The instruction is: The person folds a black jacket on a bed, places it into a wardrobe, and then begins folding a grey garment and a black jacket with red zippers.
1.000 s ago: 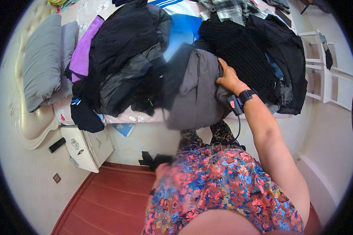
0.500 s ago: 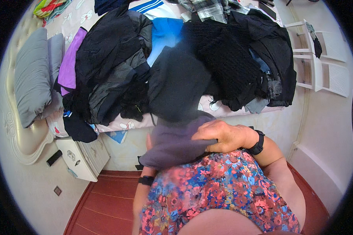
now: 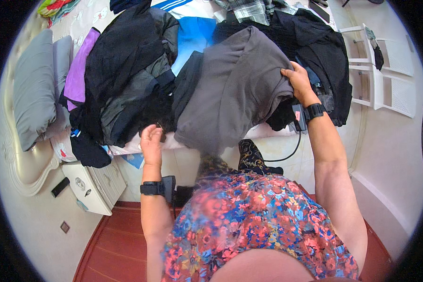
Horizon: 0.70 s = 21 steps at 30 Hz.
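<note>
Half a second ago I held the grey top [image 3: 235, 89] bunched against my waist; now it lies spread over the clothes pile [image 3: 127, 80]. My right hand [image 3: 297, 77] pinches its far corner, fingers closed. My left hand [image 3: 151, 141] hangs half-open, empty, beside its near hem.

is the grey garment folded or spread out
Spread out: the grey garment drapes open over the clothes pile, right hand gripping its edge, left hand near its lower corner.

The large grey fabric garment [image 3: 235, 89] lies on the near edge of the clothes-heaped bed [image 3: 141, 146], right of the black jacket pile [image 3: 122, 70]; grey pillows [image 3: 33, 89] lie far left.
</note>
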Available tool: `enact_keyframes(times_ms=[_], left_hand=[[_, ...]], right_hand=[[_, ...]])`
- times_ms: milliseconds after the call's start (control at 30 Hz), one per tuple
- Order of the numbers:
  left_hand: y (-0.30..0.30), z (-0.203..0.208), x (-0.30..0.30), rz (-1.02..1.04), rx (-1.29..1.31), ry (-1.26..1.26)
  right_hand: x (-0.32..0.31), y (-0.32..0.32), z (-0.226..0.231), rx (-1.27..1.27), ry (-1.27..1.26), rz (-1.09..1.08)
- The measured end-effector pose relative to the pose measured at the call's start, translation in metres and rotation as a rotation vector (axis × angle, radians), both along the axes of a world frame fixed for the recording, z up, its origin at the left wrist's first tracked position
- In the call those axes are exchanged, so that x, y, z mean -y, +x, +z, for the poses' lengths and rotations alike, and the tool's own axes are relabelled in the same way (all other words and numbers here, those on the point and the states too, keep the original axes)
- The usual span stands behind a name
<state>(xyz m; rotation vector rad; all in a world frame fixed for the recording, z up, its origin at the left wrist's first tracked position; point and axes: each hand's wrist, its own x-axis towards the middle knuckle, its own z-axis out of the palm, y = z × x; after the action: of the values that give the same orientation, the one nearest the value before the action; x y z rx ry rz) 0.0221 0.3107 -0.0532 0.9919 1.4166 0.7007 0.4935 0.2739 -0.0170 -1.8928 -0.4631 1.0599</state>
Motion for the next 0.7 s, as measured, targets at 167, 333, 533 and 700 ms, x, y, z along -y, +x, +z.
enact_keyframes(times_ms=[167, 333, 533, 700], left_hand=[[-0.035, -0.082, 0.07, -0.035, -0.284, -0.312], [0.003, -0.072, 0.106, 0.13, 0.195, -0.797], [0.035, -0.06, 0.107, 0.055, 0.394, -0.819], [0.034, -0.08, 0.128, -0.016, 0.348, -0.697]], right_hand=[[-0.003, -0.01, -0.017, 0.174, 0.039, 0.101], [-0.005, 0.0, -0.024, 0.166, -0.013, 0.065], [-0.008, -0.011, -0.028, 0.143, -0.045, 0.043], [-0.005, -0.009, -0.026, 0.198, 0.006, 0.045]])
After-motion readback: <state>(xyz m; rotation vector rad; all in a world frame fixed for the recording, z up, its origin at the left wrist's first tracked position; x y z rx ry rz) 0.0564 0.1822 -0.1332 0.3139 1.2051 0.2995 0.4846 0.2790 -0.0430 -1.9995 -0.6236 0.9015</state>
